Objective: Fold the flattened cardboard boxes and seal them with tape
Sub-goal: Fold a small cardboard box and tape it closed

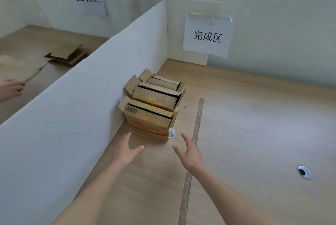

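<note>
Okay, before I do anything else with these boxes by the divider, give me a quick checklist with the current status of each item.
1. Both hands free: ok. Left hand and right hand are open, holding nothing.
2. Nearest box against the white divider: ok.
3. Top flaps of the three boxes closed: not ok, they stand open.
4. Tape on the boxes: cannot tell.
5. Tape roll within reach: cannot tell, none in view.
6. Flattened cardboard left beyond the divider: ok, and another person's hand is there.
</note>
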{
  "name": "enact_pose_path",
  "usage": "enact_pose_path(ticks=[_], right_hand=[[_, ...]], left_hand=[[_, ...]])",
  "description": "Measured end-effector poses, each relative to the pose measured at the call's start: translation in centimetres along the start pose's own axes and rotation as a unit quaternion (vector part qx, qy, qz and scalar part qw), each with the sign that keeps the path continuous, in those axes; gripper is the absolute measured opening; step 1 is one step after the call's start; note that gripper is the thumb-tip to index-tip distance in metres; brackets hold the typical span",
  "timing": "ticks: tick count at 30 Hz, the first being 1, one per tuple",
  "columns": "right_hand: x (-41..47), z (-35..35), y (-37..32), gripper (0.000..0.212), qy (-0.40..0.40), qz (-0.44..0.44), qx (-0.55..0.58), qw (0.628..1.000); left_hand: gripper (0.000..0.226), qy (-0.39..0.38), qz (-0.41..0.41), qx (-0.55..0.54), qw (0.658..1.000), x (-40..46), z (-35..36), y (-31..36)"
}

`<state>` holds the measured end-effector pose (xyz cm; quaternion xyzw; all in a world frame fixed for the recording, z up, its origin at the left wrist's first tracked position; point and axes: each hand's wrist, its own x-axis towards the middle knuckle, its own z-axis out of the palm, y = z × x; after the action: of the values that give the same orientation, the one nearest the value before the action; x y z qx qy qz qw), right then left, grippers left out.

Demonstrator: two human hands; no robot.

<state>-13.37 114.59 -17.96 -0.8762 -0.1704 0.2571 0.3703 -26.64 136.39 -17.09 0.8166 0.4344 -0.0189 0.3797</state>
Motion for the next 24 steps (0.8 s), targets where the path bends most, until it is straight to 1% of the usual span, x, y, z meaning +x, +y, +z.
enact_pose_path(ticks=[3, 6, 10, 13, 16, 19, 24], right_hand=[[-2.9, -5.1, 0.0, 0.071, 0.015, -0.020, -0.042, 0.999], [-7.1, -12.1, -0.3, 0.068, 0.044, -0.044, -0.080, 0.995], [-15.2, -24.0, -0.2, 0.057, 0.135, -0.064, -0.089, 0.985], [-23.0, -33.5, 1.5, 0.050, 0.208, -0.075, -0.077, 0.972], [-31.6, -42.5, 4.4, 0.045, 0.282, -0.079, -0.083, 0.953], [-40.1, -50.1, 8.6, 0.042, 0.340, -0.058, -0.102, 0.933], [-52.2, -59.4, 17.0, 0.043, 0.411, 0.001, -0.128, 0.903]], left_hand=[[0.083, 0.006, 0.056, 0.042, 0.997, -4.5, -0.1, 4.2], [0.084, 0.018, 0.125, 0.105, 0.986, -9.6, -0.1, 10.7], [0.084, 0.044, 0.215, 0.140, 0.965, -18.3, 1.3, 21.7], [0.083, 0.048, 0.289, 0.130, 0.947, -26.5, 3.9, 30.2], [0.082, 0.042, 0.366, 0.127, 0.921, -35.5, 7.6, 37.8], [0.084, 0.026, 0.436, 0.120, 0.891, -44.6, 12.2, 43.9], [0.086, -0.018, 0.518, 0.114, 0.848, -57.5, 20.7, 51.9]])
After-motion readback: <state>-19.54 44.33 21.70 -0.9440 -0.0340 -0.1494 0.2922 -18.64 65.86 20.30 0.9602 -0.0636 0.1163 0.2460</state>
